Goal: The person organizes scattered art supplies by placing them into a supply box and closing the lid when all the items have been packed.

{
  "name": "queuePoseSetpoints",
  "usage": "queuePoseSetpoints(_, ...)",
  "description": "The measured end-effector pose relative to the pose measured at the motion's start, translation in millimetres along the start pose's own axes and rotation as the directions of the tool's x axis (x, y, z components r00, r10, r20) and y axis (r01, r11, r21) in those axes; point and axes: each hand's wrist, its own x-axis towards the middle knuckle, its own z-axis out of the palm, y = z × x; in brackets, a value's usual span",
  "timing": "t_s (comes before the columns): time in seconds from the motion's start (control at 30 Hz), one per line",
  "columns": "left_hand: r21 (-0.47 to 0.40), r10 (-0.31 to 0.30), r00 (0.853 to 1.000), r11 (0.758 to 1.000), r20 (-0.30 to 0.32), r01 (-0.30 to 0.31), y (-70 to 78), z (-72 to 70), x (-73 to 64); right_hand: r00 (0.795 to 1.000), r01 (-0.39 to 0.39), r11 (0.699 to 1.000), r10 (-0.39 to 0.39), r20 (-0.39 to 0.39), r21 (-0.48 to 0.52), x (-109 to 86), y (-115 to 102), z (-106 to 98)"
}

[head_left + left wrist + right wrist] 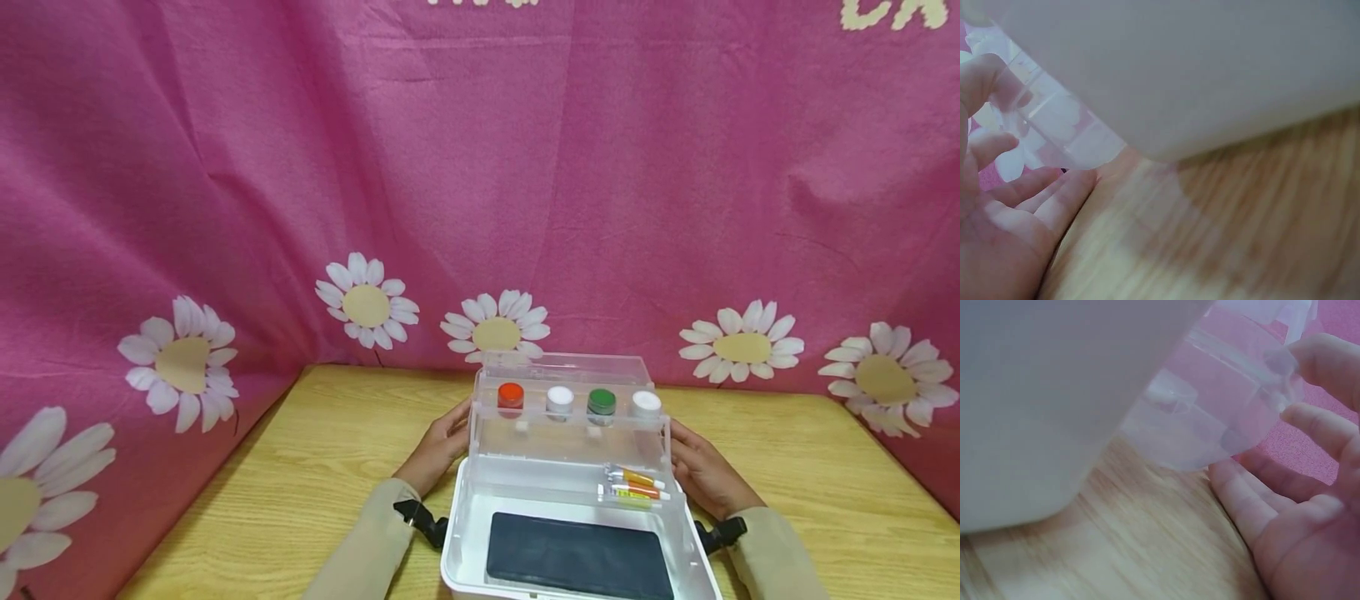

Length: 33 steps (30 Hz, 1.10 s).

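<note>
A white storage box (450, 568) stands open, with stepped clear trays (540, 437) raised over its back part. Behind it the clear lid (600, 364) is folded back, its curved side hanging past the box in both wrist views. My left hand (442, 446) holds the lid's left side edge between thumb and forefinger, the other fingers low by the table. On the far side my right hand (705, 467) holds the right side edge likewise. The upper tray carries a red-lidded jar (511, 397), a green-lidded jar (602, 402) and white-lidded jars (647, 404).
Small yellow and orange tubes (637, 485) lie in the lower tray. A dark flat pouch (577, 554) rests on the box floor. The wooden table (322, 450) reaches to a pink cloth (465, 183) with printed daisies at the back and sides.
</note>
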Motion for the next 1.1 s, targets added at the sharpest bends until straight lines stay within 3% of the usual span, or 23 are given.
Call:
queuePoseSetpoints(0.27, -0.025, -0.007, 1.0, 1.0, -0.022, 0.006, 0.3, -0.9, -0.2, 0.999, 0.043, 0.998, -0.044, 0.017, 0.035, -0.1, 2, -2)
queuePoseSetpoints(0.5, -0.153, 0.019, 1.0, 0.988, 0.017, -0.016, -0.5, -2.4, -0.4, 0.998, 0.068, 0.996, -0.069, 0.014, 0.062, -0.8, 1, 0)
queuePoseSetpoints(0.67, -0.196, 0.041, 0.998, 0.98, 0.055, -0.029, 0.4, -3.4, -2.4, 0.996, 0.072, 0.991, -0.077, 0.04, 0.109, -1.9, 1, -3)
queuePoseSetpoints(0.8, -0.233, 0.052, 0.996, 0.972, 0.072, -0.034, 2.3, -2.8, -3.1, 0.994, 0.057, 0.983, -0.072, 0.082, 0.176, -4.4, 2, -8)
queuePoseSetpoints(1.0, -0.268, 0.045, 0.996, 0.963, 0.081, -0.022, 3.1, -3.9, -3.3, 0.969, 0.046, 0.952, -0.117, 0.22, 0.303, -6.8, 2, -13)
queuePoseSetpoints(1.1, -0.26, 0.025, 0.994, 0.966, 0.103, 0.003, 3.2, -7.9, -4.2, 0.968, 0.039, 0.951, -0.111, 0.223, 0.306, -6.5, 1, -13)
